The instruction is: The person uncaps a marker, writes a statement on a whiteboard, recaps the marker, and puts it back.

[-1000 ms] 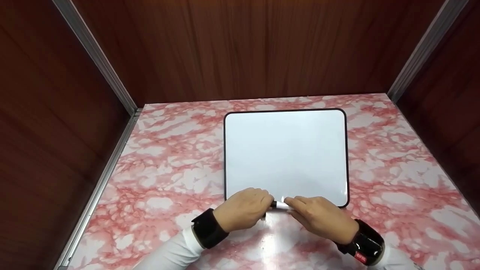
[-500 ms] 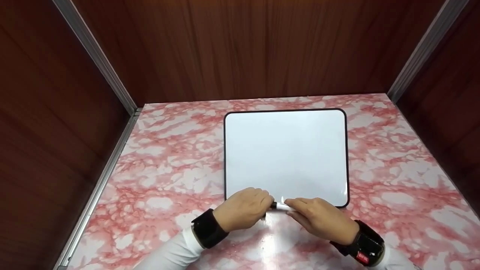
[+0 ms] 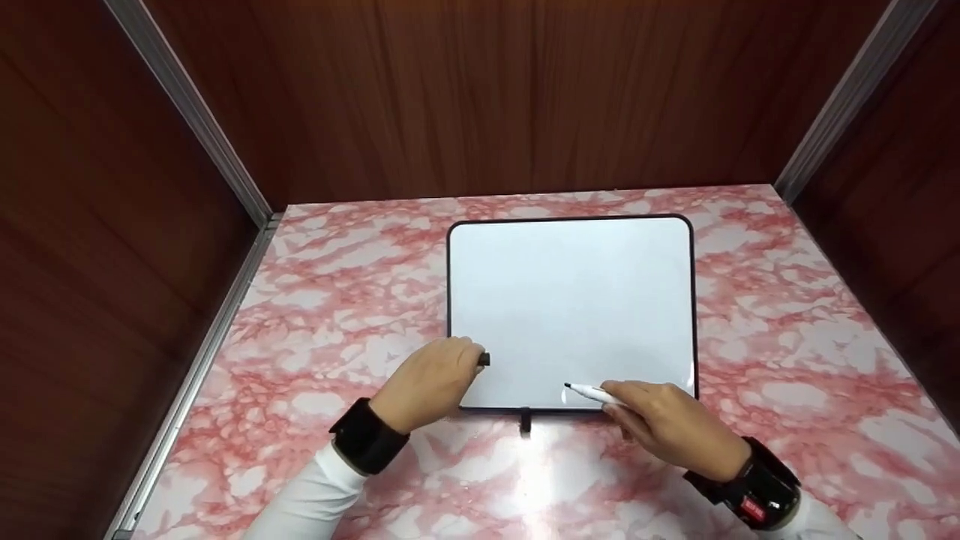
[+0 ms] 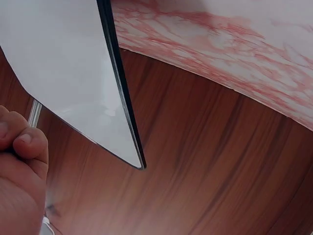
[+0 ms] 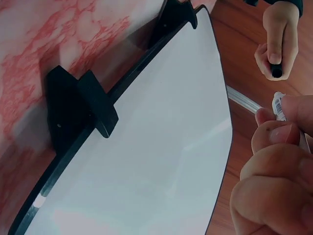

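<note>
My left hand grips a black marker cap in front of the whiteboard's lower left part. In the right wrist view the cap's round open end faces the camera. A white marker with its black tip bare is pinched by my right hand, pointing left across the board's lower edge. Behind both hands is the black-framed whiteboard, its surface without marks. Only curled fingers of the left hand show in the left wrist view, the cap mostly hidden in them.
Black support feet hold the whiteboard's lower edge; one foot sticks out toward me in the head view. The tabletop has a red and white marbled pattern. Dark wood panels with metal corner strips enclose it at the back and sides.
The cap has come off the marker. My left hand has moved left and up with the cap, while my right has shifted slightly right with the marker, baring its tip.
</note>
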`<state>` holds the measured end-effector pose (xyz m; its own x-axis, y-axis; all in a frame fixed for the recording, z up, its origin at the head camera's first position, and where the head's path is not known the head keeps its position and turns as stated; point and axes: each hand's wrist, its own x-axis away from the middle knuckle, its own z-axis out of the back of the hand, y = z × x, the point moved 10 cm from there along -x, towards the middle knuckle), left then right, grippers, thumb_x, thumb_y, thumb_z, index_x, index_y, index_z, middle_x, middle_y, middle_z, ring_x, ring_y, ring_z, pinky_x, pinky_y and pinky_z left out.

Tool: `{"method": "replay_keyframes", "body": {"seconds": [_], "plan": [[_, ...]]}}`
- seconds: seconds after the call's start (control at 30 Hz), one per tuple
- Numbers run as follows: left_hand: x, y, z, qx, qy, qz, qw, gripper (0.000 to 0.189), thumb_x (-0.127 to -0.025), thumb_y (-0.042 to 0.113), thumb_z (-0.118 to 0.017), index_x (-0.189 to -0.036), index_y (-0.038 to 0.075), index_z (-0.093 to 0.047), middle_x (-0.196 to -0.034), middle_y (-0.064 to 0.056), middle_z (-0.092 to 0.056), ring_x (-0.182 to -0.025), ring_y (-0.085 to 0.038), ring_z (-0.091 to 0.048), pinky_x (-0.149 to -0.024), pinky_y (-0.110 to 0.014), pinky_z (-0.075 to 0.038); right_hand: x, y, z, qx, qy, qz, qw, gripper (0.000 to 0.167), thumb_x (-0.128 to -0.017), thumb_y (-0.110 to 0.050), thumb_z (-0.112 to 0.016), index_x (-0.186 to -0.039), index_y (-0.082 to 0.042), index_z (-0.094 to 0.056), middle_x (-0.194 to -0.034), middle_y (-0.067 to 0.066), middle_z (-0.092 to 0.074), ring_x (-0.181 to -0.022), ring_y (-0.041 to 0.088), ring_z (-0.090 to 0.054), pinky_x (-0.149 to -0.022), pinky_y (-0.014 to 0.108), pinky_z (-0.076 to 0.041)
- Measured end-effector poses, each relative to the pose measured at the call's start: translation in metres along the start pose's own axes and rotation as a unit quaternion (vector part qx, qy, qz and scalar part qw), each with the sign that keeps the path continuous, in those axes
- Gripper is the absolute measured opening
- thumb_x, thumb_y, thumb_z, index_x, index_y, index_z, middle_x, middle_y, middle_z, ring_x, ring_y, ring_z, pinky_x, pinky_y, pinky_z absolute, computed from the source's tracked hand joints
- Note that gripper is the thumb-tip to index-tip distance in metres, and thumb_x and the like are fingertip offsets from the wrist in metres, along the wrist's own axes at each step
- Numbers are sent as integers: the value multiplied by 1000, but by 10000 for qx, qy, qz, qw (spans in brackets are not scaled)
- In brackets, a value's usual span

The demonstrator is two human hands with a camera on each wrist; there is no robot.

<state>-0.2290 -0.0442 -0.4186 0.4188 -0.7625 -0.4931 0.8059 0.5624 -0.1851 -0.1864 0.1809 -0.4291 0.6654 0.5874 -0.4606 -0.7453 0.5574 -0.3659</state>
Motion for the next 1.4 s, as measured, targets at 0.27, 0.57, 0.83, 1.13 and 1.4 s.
{"method": "replay_keyframes", "body": {"seconds": [0.27,0.57,0.83,1.13,1.4], "plan": [[14,-43,1,474,-201,840,9951,6,-108,8,-59,-107,2,-60,-89,-7,-58,-80,-24,-57,-71,-39,-54,0,4,5,21,88,-171,9998,24,-98,1,-75,-119,-10,-71,-76,-13,-66,-64,-11,-53,-54,9,-46],[36,-103,-14,1089,-222,1986,9738,16,-110,7,-51,-111,-2,-64,-94,-14,-61,-86,-31,-61,-81,-45,-58,2,5,3,203,199,-174,9994,24,-95,-1,-79,-117,-9,-73,-79,-15,-63,-65,-11,-48,-55,9,-44],[61,-152,-38,1382,-380,3134,9387,19,-107,12,-59,-113,-3,-70,-103,-20,-60,-99,-39,-61,-93,-55,-56,4,3,2,246,311,-77,9992,27,-94,-1,-81,-118,-9,-74,-82,-15,-65,-68,-9,-48,-58,10,-43],[81,-179,-72,1500,-1097,3902,9018,23,-102,10,-69,-118,-3,-77,-109,-22,-71,-105,-41,-71,-97,-56,-60,6,3,-1,274,362,-26,9990,29,-92,-1,-82,-119,-7,-74,-87,-9,-73,-68,-8,-51,-58,11,-45],[94,-194,-96,1737,-1324,4233,8792,16,-100,12,-76,-89,0,-79,-87,-14,-79,-82,-32,-74,-81,-53,-60,7,4,-2,273,346,-32,9990,28,-93,-2,-82,-119,-7,-74,-92,-7,-76,-71,-7,-54,-61,12,-47]]}}
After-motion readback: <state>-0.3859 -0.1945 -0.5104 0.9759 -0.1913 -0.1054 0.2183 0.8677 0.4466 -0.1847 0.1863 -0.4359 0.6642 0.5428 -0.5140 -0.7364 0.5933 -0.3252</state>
